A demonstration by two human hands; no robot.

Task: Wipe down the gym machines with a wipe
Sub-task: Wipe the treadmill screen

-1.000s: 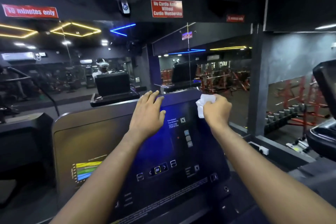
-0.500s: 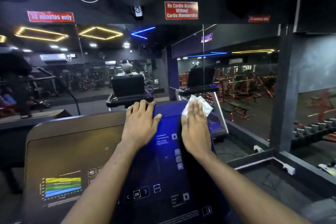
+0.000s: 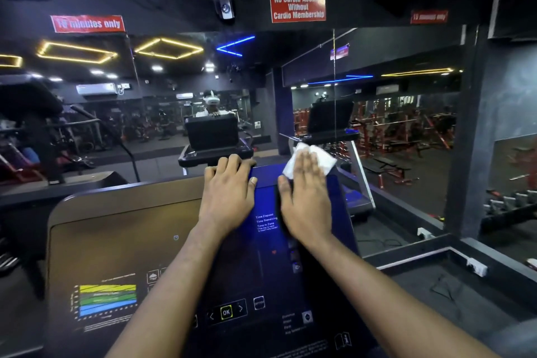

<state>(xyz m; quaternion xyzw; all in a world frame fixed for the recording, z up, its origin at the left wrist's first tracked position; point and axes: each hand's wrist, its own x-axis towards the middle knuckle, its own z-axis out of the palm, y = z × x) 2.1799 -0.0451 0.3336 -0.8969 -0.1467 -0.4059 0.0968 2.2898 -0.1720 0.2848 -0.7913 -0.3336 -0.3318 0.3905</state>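
Note:
A treadmill console (image 3: 122,241) fills the lower half of the view, with a dark blue control panel and a brown left part. My left hand (image 3: 228,197) lies flat on the panel's upper edge, fingers curled over the top, holding nothing. My right hand (image 3: 305,200) presses flat on a white wipe (image 3: 322,161) at the console's top right corner. The wipe sticks out beyond my fingertips.
A wall mirror (image 3: 392,125) stands just behind the console and reflects the gym, red racks and me. Red signs (image 3: 297,7) hang above it. Another machine's edge (image 3: 29,113) sits at the left. A ledge with sockets (image 3: 476,267) runs at the right.
My right hand went from gripping the bunched wipe at the console's right edge to lying flat on it at the top corner. The view has shifted left and closer. The left hand stayed put.

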